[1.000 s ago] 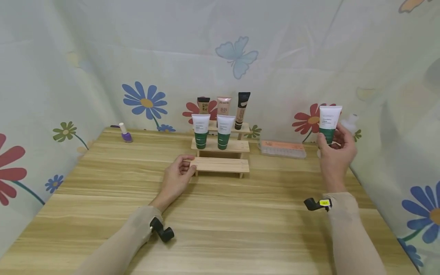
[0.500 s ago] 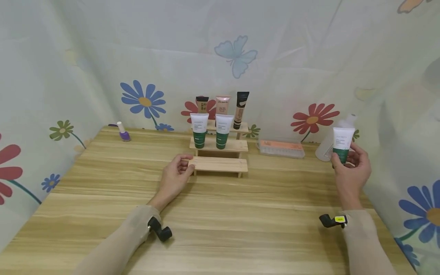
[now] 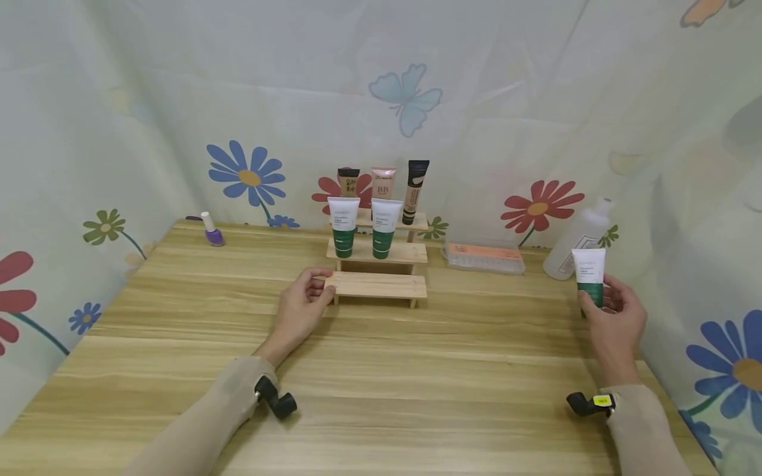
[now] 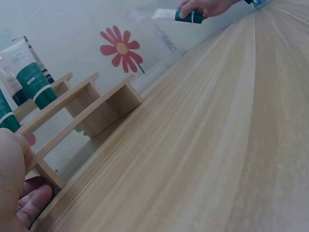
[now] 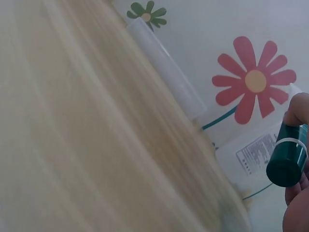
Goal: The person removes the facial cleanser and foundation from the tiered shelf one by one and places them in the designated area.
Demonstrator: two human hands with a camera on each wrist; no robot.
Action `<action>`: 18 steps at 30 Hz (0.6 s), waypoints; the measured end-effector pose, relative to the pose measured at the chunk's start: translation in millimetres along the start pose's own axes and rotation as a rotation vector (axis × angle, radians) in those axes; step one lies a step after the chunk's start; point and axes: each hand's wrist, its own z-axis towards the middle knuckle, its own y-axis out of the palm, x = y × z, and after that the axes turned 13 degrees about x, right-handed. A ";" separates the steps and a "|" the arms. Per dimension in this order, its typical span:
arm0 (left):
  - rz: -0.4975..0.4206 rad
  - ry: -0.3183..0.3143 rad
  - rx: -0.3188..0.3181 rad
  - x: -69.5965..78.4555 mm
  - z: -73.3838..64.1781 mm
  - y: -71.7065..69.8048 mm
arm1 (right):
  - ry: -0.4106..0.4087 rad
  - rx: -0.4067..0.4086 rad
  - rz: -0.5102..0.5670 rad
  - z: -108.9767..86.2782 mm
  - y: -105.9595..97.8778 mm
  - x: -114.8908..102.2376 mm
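My right hand [image 3: 616, 324] grips a white and green squeeze tube [image 3: 589, 271] by its green lower part, over the right side of the table. In the right wrist view the green cap [image 5: 284, 169] points down between thumb and fingers. My left hand [image 3: 297, 304] holds the left end of the lowest step of a small three-step wooden stand [image 3: 378, 284]. Two matching tubes, one on the left [image 3: 343, 225] and one on the right [image 3: 385, 228], stand on the middle step. Behind them, the top step bears a black-topped tube [image 3: 348, 184], a pink tube [image 3: 383, 182] and a taller black-and-beige tube [image 3: 415, 192].
A white bottle [image 3: 577, 239] stands at the back right, just behind the held tube. Left of it lies a clear flat case [image 3: 485, 259] with an orange label. Purple nail polish [image 3: 213, 233] is at the back left of the wooden table [image 3: 417, 383].
The right hand has carried its tube rightward and down toward the near side, uncovering the white bottle. The left hand has stayed on the stand.
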 end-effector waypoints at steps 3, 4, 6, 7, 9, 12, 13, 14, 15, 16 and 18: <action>0.003 0.001 -0.005 0.1 0.5 0.4 | 0.026 -0.057 -0.075 0.4 -4.3 7.0; 0.003 0.001 -0.008 0.1 0.7 0.5 | 0.032 -0.076 -0.103 0.3 -5.8 9.4; 0.003 0.001 -0.010 0.1 0.8 0.4 | 0.031 -0.106 -0.145 0.4 -8.4 14.2; 0.004 0.000 -0.010 -0.1 0.8 0.6 | 0.025 -0.117 -0.157 0.8 -9.6 16.6; 0.004 0.000 -0.010 -0.3 0.6 0.5 | -0.002 -0.135 -0.173 1.4 -11.9 21.0; 0.001 -0.004 -0.010 -0.6 0.1 0.3 | -0.057 -0.158 -0.204 2.2 -14.7 26.9; 0.000 -0.005 -0.009 -0.7 -0.1 0.2 | -0.073 -0.166 -0.214 2.7 -15.4 28.8; 0.000 -0.006 -0.010 -0.7 -0.3 0.1 | -0.086 -0.175 -0.227 3.0 -16.0 30.4; -0.001 -0.006 -0.009 -0.8 -0.4 0.0 | -0.093 -0.185 -0.241 3.5 -16.5 32.0; -0.001 -0.006 -0.009 -1.1 -0.5 0.0 | -0.096 -0.198 -0.256 4.4 -17.1 33.6; 0.000 -0.005 -0.007 -1.6 -0.6 0.0 | -0.095 -0.220 -0.278 6.2 -18.0 36.4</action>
